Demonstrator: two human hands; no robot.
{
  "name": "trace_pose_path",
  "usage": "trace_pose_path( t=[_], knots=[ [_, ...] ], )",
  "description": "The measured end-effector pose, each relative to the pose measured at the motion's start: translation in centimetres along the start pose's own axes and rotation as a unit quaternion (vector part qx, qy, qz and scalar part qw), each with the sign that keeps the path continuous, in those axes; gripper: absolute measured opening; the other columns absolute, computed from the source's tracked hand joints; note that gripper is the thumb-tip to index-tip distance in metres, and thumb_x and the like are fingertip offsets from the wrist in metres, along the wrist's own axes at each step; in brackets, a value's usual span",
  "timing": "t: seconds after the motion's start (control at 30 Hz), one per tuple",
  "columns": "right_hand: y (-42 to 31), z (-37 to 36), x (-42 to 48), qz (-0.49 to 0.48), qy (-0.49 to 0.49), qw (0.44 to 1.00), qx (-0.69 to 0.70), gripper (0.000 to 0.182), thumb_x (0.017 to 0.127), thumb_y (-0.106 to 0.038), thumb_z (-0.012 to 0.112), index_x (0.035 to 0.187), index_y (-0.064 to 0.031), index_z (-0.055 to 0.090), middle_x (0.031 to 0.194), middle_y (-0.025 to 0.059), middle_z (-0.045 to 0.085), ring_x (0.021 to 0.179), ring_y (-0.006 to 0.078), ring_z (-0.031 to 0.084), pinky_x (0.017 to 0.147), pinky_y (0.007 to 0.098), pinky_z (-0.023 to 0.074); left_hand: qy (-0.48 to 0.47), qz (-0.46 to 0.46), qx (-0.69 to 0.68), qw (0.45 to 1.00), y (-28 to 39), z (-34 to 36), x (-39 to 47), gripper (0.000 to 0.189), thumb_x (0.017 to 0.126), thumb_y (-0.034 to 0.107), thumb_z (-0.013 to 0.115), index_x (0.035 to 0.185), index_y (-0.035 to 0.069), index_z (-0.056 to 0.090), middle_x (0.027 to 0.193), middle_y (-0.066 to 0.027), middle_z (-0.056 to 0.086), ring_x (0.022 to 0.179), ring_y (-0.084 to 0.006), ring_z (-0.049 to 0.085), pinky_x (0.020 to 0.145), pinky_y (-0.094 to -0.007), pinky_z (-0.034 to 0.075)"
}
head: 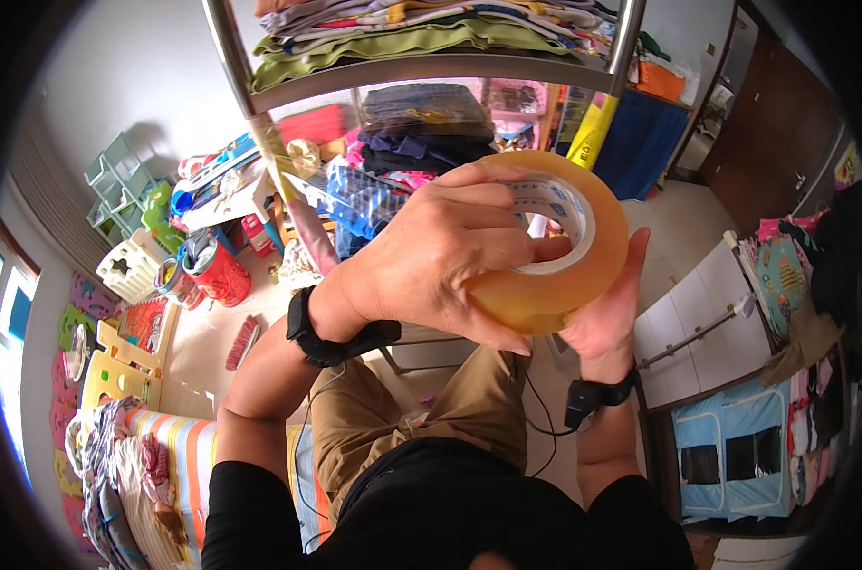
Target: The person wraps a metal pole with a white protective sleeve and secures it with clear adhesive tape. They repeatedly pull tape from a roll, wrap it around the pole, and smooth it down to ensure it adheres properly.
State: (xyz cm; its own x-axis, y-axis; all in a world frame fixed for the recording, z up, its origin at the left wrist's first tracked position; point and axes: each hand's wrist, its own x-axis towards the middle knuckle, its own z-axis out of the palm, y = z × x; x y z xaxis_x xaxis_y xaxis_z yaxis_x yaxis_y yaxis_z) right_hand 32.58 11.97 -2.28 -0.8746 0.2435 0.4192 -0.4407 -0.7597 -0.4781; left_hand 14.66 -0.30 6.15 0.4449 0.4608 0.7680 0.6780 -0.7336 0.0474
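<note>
My left hand (438, 249) grips a wide roll of clear yellowish packing tape (602, 263) from its left side, with fingers through the cardboard core and the thumb below. The roll is tilted, and its core bears printed marks. Behind and below the roll, my right hand (609, 313) is at its right side, palm towards it and a finger pointing up; the roll hides most of that hand. Both wrists wear black bands. Beyond the hands stands a metal rack (431, 71) with folded clothes (431, 35) on its shelf.
A pile of dark folded clothes (424, 128) lies behind the rack's lower part. Red buckets (221, 278) and a brush (243, 343) are on the floor at left. A striped bed or sofa cover (196, 456) is at lower left. White cabinet doors (702, 328) and blue storage boxes (734, 449) stand at right.
</note>
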Motion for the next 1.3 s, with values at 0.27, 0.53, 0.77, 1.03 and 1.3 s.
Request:
trace_pose_path(
  t=[0.27, 0.53, 0.77, 1.03, 1.3],
  knots=[
    [2.6, -0.1, 1.5, -0.15, -0.084, 0.981, 0.088, 0.065, 0.088, -0.049, 0.064, 0.134, -0.0043, 0.053, 0.135, 0.0071, 0.057, 0.125, 0.0245, 0.051, 0.115, 0.0451, 0.029, -0.006, -0.015, 0.181, 0.983, 0.4, -0.5, -1.1, 0.061, 0.06, 0.059, 0.077, 0.091, 0.008, 0.064, 0.09, -0.0071, 0.062, 0.091, -0.0276, 0.058, 0.103, -0.049, 0.039],
    [0.9, -0.9, 1.0, -0.291, -0.111, 0.95, 0.031, 0.07, 0.089, -0.042, 0.066, 0.146, -0.0117, 0.039, 0.144, 0.0015, 0.05, 0.131, 0.0227, 0.048, 0.12, 0.0503, 0.0166, 0.508, -0.386, 0.182, 0.748, -4.1, -2.9, -16.4, 0.039, 0.105, 0.034, 0.041, 0.116, -0.001, 0.053, 0.112, -0.0111, 0.055, 0.104, -0.0186, 0.053, 0.094, -0.0328, 0.042],
    [-0.4, 0.5, 1.0, -0.357, -0.062, 0.932, -0.011, 0.076, 0.082, -0.021, 0.075, 0.145, -0.0066, 0.037, 0.139, 0.0043, 0.054, 0.13, 0.0203, 0.048, 0.121, 0.0479, 0.0148, 0.328, -0.445, -0.005, 0.834, -9.1, -6.3, -20.1, 0.065, 0.106, 0.048, 0.022, 0.106, -0.002, 0.064, 0.089, -0.008, 0.067, 0.081, -0.0153, 0.063, 0.072, -0.0263, 0.05],
    [-2.3, 0.0, 0.2, -0.399, -0.082, 0.906, -0.114, 0.082, 0.086, -0.033, 0.071, 0.149, -0.0023, 0.028, 0.147, 0.0066, 0.045, 0.132, 0.0231, 0.045, 0.121, 0.0487, 0.0175, 0.464, -0.381, -0.078, 0.796, -10.5, -3.1, -19.2, 0.057, 0.102, 0.052, 0.038, 0.082, 0.003, 0.059, 0.058, -0.0045, 0.053, 0.048, -0.0128, 0.05, 0.046, -0.0259, 0.04],
    [-3.9, -1.1, 2.1, -0.509, 0.116, 0.808, -0.275, 0.081, 0.085, -0.031, 0.068, 0.148, -0.0007, 0.028, 0.15, 0.0169, 0.039, 0.133, 0.0284, 0.045, 0.117, 0.0487, 0.024, 0.51, -0.436, 0.062, 0.739, -11.5, -2.4, -20.4, 0.054, 0.104, 0.049, 0.032, 0.077, 0.008, 0.055, 0.054, -0.0027, 0.049, 0.045, -0.0131, 0.047, 0.044, -0.025, 0.038]
  ],
)
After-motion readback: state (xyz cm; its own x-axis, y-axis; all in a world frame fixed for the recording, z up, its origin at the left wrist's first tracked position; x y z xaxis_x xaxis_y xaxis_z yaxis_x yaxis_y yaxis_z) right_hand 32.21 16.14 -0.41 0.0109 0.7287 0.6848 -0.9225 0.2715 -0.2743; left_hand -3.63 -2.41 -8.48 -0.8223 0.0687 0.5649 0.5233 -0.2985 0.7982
